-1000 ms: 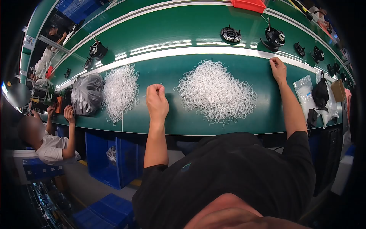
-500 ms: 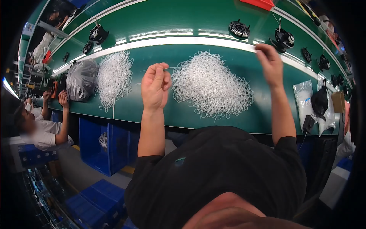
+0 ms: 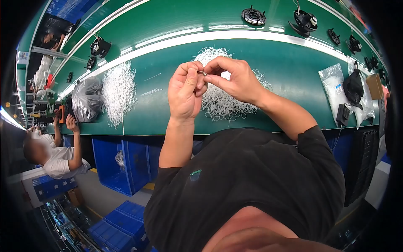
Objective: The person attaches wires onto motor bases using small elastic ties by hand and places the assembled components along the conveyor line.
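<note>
My left hand [image 3: 185, 90] is raised over the green bench [image 3: 155, 111], thumb and fingers pinched on a thin white tie. At its right, my right hand [image 3: 237, 80] pinches the same tie, and the fingertips of both hands nearly meet. Behind and below them spreads a big pile of looped white ties [image 3: 226, 105], partly hidden by the hands. A few straight ties [image 3: 152, 92] lie on the bench left of my left hand. Farther left is a second pile of white ties [image 3: 119, 94].
A grey plastic bag [image 3: 87, 98] sits left of the second pile, near a co-worker [image 3: 63, 159]. Black round parts [image 3: 253, 16] stand along the back. Clear bags [image 3: 333, 90] and a black bundle [image 3: 353, 89] lie at the right. Blue bins [image 3: 111, 164] are below the bench.
My right hand has come left and down from the back of the bench to meet my left hand at the tie. My left hand has shifted slightly right.
</note>
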A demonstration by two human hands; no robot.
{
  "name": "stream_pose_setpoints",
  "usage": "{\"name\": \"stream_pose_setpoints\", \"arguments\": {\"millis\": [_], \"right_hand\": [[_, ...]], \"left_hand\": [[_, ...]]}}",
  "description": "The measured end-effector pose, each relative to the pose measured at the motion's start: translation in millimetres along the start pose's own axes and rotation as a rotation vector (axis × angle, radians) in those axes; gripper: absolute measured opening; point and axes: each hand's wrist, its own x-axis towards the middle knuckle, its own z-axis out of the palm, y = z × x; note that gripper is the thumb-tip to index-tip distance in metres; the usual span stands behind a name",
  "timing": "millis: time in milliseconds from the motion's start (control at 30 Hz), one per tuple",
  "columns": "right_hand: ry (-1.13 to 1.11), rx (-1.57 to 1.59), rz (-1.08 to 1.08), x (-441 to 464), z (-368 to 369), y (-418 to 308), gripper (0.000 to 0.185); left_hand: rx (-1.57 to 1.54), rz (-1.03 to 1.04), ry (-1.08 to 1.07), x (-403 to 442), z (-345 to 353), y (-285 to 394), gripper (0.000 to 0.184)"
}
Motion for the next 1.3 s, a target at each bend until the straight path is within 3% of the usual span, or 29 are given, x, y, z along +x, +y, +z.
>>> {"name": "stream_pose_setpoints", "arguments": {"millis": [233, 433, 667, 800, 900, 1000, 1100, 1300], "right_hand": [[-0.092, 0.341, 0.381, 3, -2, 9, 0.015], [-0.171, 0.416, 0.455, 5, -2, 17, 0.015], [-0.013, -0.057, 0.123, 4, 2, 13, 0.017], [0.176, 0.076, 0.123, 5, 9, 16, 0.029], [0.157, 0.12, 0.12, 4, 14, 17, 0.025], [0.148, -0.103, -0.064, 2, 15, 21, 0.012], [0.16, -0.152, -0.078, 1, 15, 16, 0.006], [0.084, -0.176, -0.026, 0, 12, 14, 0.01]], "left_hand": [[0.267, 0.117, 0.126, -1, -2, -14, 0.012], [0.499, 0.203, 0.207, -1, -5, -16, 0.011], [0.633, 0.229, 0.424, -1, 1, -17, 0.013], [0.623, 0.161, 0.406, -8, 2, -23, 0.011], [0.582, 0.152, 0.389, -10, 2, -29, 0.011], [0.561, 0.16, 0.405, -11, -1, -30, 0.012], [0.536, 0.18, 0.418, -11, -2, -27, 0.011], [0.497, 0.202, 0.416, -8, -3, -24, 0.012]]}}
